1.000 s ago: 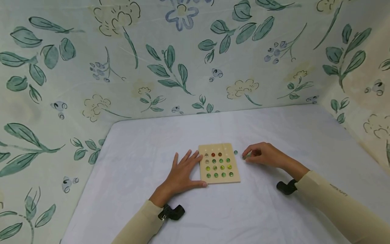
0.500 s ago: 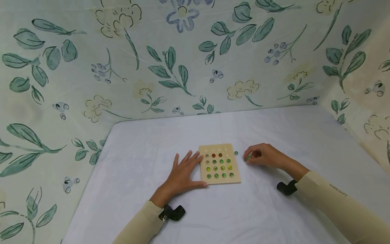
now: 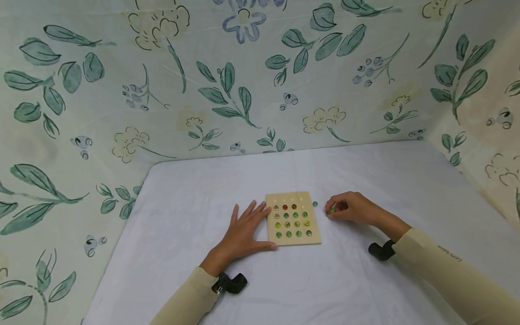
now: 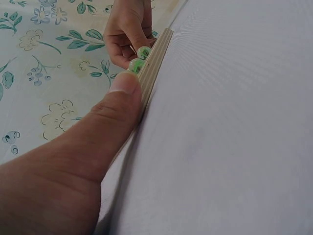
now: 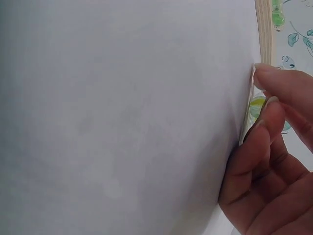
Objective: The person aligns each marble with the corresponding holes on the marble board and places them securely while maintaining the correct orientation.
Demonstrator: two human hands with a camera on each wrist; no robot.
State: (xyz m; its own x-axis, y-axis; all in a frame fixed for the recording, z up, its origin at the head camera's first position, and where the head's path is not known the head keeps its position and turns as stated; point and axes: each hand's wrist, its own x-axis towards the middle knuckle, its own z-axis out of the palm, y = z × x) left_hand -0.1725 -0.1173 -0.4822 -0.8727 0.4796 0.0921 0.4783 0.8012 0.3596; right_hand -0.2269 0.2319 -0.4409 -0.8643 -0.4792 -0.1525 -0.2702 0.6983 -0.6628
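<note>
A square wooden board [image 3: 292, 198] lies on the white cloth, with rows of green, yellow-green, clear and reddish glass marbles set in it. Its far row shows bare hollows. My left hand [image 3: 240, 234] rests at the board's left edge, fingers spread, with fingertips on the edge and the thumb at the near left corner. Right of the board, my right hand [image 3: 350, 207] has its fingers curled round a yellow-green marble [image 5: 257, 106] at the cloth. Fingertips partly hide that marble. A loose teal marble [image 3: 315, 204] lies between the board and my right hand.
White cloth [image 3: 195, 189] covers the table, with slight wrinkles. Behind it hangs a floral-patterned curtain [image 3: 243, 135]. Each wrist carries a black camera mount, the left one [image 3: 233, 283] close to the cloth.
My right hand has shifted very slightly to the right, and more of the yellow-green marble shows between its fingers. The left hand and board keep their place; the head view moved a little.
</note>
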